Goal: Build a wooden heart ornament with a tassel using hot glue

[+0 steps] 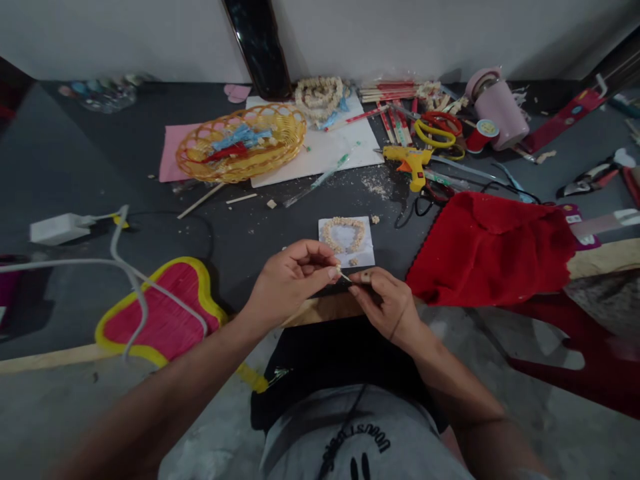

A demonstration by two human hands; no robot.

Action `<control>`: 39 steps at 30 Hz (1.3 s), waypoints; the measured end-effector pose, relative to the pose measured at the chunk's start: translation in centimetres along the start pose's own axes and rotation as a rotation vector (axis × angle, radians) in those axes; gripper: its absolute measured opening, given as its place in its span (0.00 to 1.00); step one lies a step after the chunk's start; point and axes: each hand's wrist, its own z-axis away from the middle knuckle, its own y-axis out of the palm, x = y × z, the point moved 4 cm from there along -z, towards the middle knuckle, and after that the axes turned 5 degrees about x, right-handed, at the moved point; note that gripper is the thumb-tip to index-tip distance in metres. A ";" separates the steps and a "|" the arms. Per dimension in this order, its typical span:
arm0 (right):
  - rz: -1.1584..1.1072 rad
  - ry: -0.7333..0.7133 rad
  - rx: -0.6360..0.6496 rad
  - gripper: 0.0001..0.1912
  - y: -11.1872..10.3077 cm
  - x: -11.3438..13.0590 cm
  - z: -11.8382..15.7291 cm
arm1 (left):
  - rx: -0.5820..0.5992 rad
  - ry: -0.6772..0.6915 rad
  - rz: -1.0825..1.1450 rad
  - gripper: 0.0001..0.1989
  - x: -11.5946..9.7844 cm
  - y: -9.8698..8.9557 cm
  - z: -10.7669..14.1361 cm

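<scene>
At the table's front edge my left hand (pixel 293 277) pinches a small pale piece (pixel 339 269) between thumb and fingers. My right hand (pixel 390 303) is closed on a thin pale stick (pixel 345 276), whose far end meets the piece in my left fingers. Just beyond both hands lies a white paper square (pixel 369 250) bearing a heart-shaped outline (pixel 329 233) made of small beige bits. One loose beige cluster (pixel 354 262) rests on the paper's near side, and another cluster (pixel 375 219) sits beside its far right corner.
A yellow woven basket (pixel 187 163) stands behind, left of a yellow glue gun (pixel 413 160) and yellow-handled scissors (pixel 435 133). Red cloth (pixel 493 250) covers the right front edge. On the left are a pink and yellow star-like object (pixel 175 293) and white cable (pixel 133 273).
</scene>
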 end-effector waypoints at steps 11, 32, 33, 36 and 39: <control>0.120 -0.033 -0.004 0.08 -0.4 0.2 0.0 | 0.048 0.079 -0.094 0.15 -0.2 0.5 -0.1; -0.172 0.236 -0.056 0.05 -0.5 -0.6 -0.7 | 0.078 0.193 -0.341 0.15 0.0 1.0 -0.2; -0.171 0.235 -0.057 0.05 -0.5 -0.6 -0.8 | 0.074 0.189 -0.340 0.14 0.0 1.0 -0.2; -0.164 0.232 -0.064 0.05 -0.4 -0.6 -0.8 | 0.059 0.183 -0.347 0.14 -0.1 1.0 -0.1; -0.167 0.232 -0.074 0.05 -0.4 -0.7 -0.9 | 0.067 0.168 -0.350 0.15 -0.4 1.2 0.0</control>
